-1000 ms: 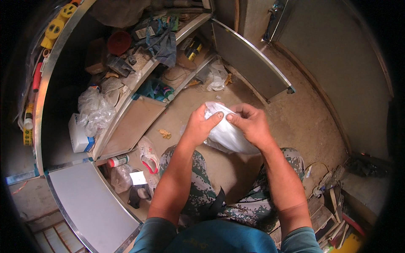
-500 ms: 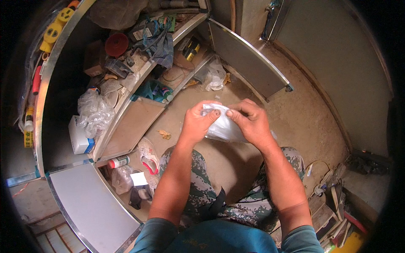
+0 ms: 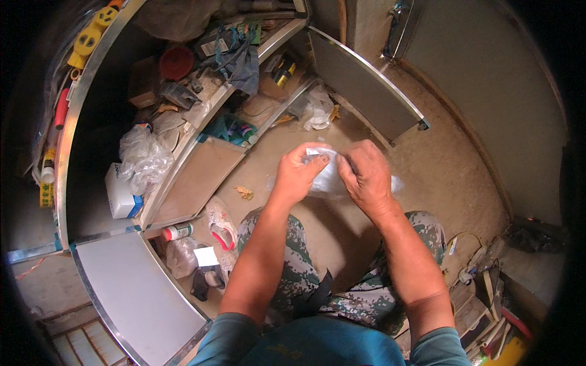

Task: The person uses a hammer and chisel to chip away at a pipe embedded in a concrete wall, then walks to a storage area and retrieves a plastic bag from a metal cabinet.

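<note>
A person crouches, seen from above, two knees in camouflage trousers below two bare forearms. Both hands meet at the centre of the view around one clear plastic bag [image 3: 329,177], held over the dirt floor [image 3: 439,177]. The left hand [image 3: 299,174] is closed narrowly, thumb and fingers pinching the bag's top edge. The right hand [image 3: 366,177] is curled over the bag from 3 o'clock, fingers pinching the same edge, just beside the left. At 8 o'clock, on the floor, lie one spray can [image 3: 177,231] and one red-and-white shoe [image 3: 221,227]. Farther out, at 10 o'clock, an open metal cabinet [image 3: 73,116] holds one white box [image 3: 119,195] and one crumpled clear bag [image 3: 143,158]. At 11 o'clock sits one red bowl [image 3: 176,62].
</note>
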{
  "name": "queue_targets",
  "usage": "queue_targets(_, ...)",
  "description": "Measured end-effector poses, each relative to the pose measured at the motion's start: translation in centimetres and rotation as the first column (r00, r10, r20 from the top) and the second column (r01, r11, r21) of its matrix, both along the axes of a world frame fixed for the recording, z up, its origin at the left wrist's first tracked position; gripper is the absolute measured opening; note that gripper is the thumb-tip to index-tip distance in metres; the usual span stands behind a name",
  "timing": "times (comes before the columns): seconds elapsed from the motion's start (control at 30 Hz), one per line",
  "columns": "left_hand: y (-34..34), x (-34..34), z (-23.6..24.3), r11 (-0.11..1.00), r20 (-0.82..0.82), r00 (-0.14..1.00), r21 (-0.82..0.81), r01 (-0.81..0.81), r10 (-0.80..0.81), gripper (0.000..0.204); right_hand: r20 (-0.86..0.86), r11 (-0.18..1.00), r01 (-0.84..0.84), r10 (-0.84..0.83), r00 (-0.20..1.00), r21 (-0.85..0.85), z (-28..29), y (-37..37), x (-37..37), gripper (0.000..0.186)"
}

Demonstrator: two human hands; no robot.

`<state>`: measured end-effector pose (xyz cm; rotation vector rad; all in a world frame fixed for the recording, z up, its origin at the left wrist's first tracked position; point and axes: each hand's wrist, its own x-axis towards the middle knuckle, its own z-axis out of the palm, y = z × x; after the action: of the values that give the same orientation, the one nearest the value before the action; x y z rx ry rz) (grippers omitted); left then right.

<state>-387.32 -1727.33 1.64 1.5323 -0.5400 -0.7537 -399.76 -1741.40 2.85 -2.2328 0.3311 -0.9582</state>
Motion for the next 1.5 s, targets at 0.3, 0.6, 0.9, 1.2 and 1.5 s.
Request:
queue_targets(0.3,-0.2,0.2,-0.5,0.998,0.215,0.976,0.060,-0.037,0.024,0.030,-0.031,0.998,0.051,-0.053,0.998,-0.045,-0.3,0.4,0.4,0.013)
queue_targets(0.6,-0.5,0.6,-0.4,0.999,0.433,0.900,-0.032,-0.031,0.041,0.024,-0.074,1.000,0.015,-0.015,0.997,-0.005,-1.1,0.5,0.6,0.013)
queue_targets(0.9,-0.5,0.3,-0.3,0.999,0.416,0.909,0.014,-0.036,0.027,0.012,-0.120,0.999,-0.030,0.028,0.992,-0.015,-1.2,0.2,1.0,0.012)
queue_targets(1.2,-0.6,0.2,-0.6,0.997,0.565,0.825,0.067,-0.026,-0.016,0.011,-0.232,0.993,-0.104,0.089,0.969,-0.050,-0.7,-0.3,1.0,0.015)
queue_targets(1.5,-0.4,0.4,-0.7,0.995,0.511,0.859,0.093,-0.030,-0.022,0.015,-0.209,0.990,-0.139,0.139,0.968,0.017,-0.3,-0.2,1.3,0.017)
